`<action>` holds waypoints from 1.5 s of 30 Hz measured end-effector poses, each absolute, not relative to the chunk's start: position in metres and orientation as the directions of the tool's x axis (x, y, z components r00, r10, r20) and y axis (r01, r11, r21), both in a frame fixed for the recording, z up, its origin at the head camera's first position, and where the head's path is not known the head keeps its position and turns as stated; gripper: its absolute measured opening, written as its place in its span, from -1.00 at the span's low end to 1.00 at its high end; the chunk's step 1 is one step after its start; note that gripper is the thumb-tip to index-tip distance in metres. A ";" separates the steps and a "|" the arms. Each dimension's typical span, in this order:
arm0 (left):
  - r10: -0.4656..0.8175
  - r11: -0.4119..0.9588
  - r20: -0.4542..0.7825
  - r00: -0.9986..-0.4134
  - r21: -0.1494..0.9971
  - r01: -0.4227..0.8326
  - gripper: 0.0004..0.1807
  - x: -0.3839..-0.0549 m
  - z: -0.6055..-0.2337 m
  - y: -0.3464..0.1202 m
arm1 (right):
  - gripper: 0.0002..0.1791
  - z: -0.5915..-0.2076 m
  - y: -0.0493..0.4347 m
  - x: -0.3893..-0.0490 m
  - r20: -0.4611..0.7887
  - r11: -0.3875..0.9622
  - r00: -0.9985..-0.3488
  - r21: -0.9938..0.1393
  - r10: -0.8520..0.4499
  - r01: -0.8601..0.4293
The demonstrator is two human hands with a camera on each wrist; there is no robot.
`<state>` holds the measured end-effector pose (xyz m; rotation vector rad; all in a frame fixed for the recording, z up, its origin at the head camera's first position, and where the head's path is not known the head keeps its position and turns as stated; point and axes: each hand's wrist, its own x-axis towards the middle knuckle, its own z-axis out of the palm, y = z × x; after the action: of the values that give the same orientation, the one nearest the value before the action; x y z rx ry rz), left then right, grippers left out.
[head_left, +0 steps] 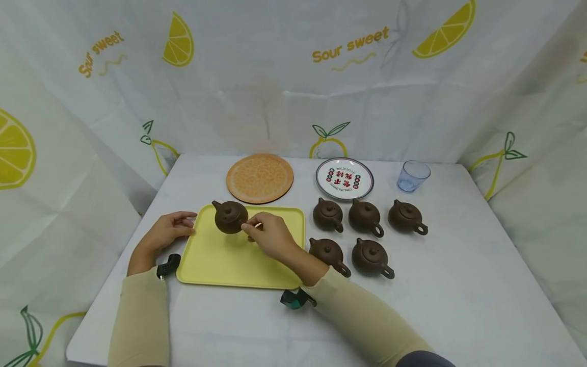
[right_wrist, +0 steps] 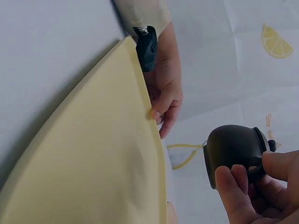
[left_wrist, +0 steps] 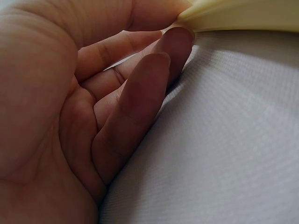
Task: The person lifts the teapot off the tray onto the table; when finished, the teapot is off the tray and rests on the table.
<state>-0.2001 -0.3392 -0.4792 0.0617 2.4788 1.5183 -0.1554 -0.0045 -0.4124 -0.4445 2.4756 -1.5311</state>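
Note:
My right hand [head_left: 272,234] pinches a small dark brown teapot [head_left: 228,217] by its handle, thumb on one side and fingers on the other. The teapot hangs above the far part of a yellow tray [head_left: 238,265], its spout pointing to the far left. In the right wrist view a gap shows between the teapot [right_wrist: 231,147] and the tray [right_wrist: 98,154], and its base faces the tray. My left hand [head_left: 161,235] lies at the tray's left edge, thumb touching the rim [left_wrist: 243,14] and the other fingers loosely bent beside it on the white tabletop.
Several matching teapots [head_left: 370,256] stand in two rows right of the tray, handles toward the near right. Behind are an orange round mat [head_left: 260,178], a white plate [head_left: 337,191] with printed writing, and a blue-tinted glass [head_left: 412,176]. A lemon-print curtain [head_left: 266,102] surrounds the table.

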 end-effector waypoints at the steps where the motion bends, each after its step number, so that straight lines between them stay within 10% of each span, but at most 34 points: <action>1: 0.151 0.464 -0.176 -0.973 0.882 -0.087 -0.36 -0.200 -0.479 -0.339 | -0.79 -0.411 0.000 -0.154 -0.006 0.423 -0.935 -0.893 -0.354 -0.154; 45: 0.172 0.458 -0.195 -0.966 0.884 -0.097 -0.40 -0.189 -0.453 -0.324 | -0.81 -0.386 0.190 -0.136 0.032 0.490 -0.964 -0.856 -0.264 -0.162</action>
<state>-0.1892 -0.3240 -0.4534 0.0641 2.4530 1.5125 -0.1360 0.1898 -0.3859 -0.3758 2.6212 -1.4889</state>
